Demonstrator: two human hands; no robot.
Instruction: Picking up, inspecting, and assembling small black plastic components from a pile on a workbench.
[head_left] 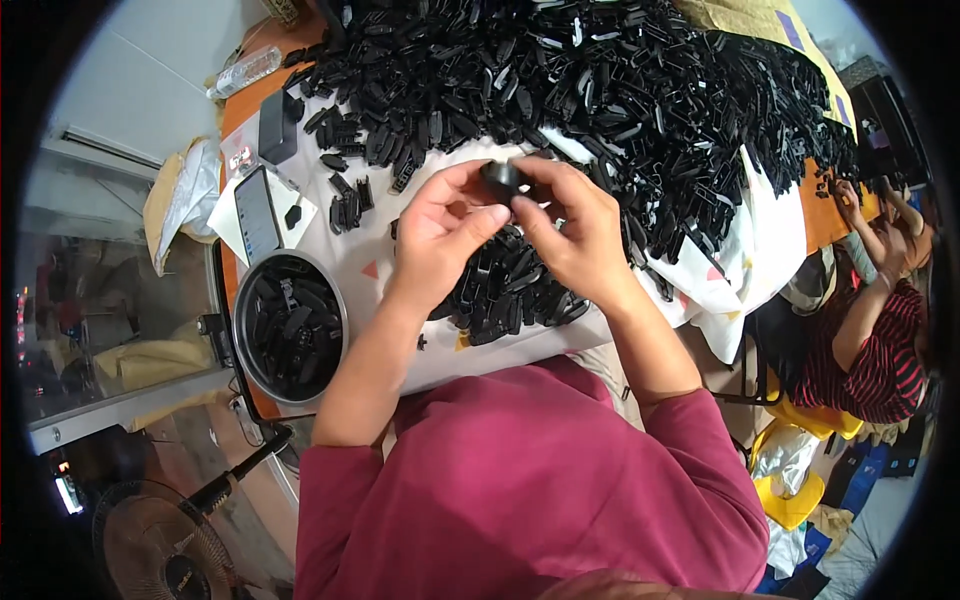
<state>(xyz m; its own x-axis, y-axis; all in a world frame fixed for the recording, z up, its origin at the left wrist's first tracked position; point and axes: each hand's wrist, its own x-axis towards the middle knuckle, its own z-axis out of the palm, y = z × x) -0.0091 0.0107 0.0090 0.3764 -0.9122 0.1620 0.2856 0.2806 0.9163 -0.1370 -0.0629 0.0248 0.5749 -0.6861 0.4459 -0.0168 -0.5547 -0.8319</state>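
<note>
Between both hands, above the table, is a small glossy black plastic part [503, 181]; its exact kind I cannot make out. My left hand [440, 228] pinches it from the left, thumb and fingers closed. From the right, my right hand [572, 222] grips the same part with thumb and forefinger. Below the hands lies a small pile of black plastic parts [510, 295]. A much larger heap of similar parts [520, 85] spreads across the far side of the table. Left of my left forearm stands a round metal bowl [341, 345] with black parts in it.
A phone [258, 215] lies on white paper at the left, near a dark box [278, 128]. A clear plastic bottle [245, 72] rests at the far left edge. At the right sits another person in a striped shirt [870, 350]. A fan [165, 545] stands at lower left.
</note>
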